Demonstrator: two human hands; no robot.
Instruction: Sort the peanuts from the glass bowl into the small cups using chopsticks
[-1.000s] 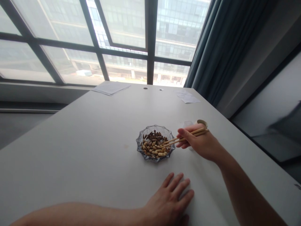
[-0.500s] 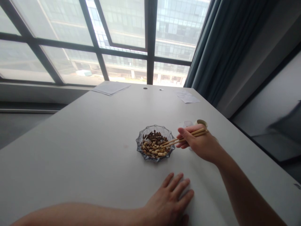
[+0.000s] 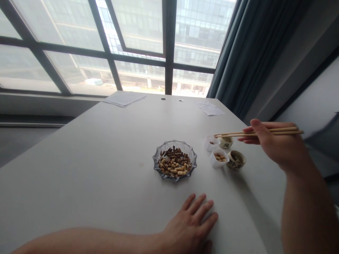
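Note:
Between the fingers of my right hand (image 3: pixel 272 141) lies a pair of chopsticks (image 3: pixel 280 132), their tips over a small white plastic cup (image 3: pixel 212 144) with a few dark bits inside. Whether the tips pinch anything is too small to tell. Nearer to me, a second white cup (image 3: pixel 219 158) holds some tan nuts. My left hand (image 3: pixel 193 220) rests flat on the table, fingers spread, holding nothing. Just beyond it stands a scalloped glass bowl (image 3: pixel 175 180), with peanuts (image 3: pixel 180 173) at its near side and dark striped seeds (image 3: pixel 174 153) at the far side.
Two small ceramic cups with dark lettering, a nearer one (image 3: pixel 237 160) and a farther one (image 3: pixel 226 143), stand right of the plastic cups. Paper sheets (image 3: pixel 124 99) and more paper (image 3: pixel 212 109) lie by the white table's (image 3: pixel 106 158) far edge, before the window.
My right hand has moved right and away from the glass bowl with the chopsticks, whose tips left the bowl for the far plastic cup. The cups have come into view. My left hand stays put.

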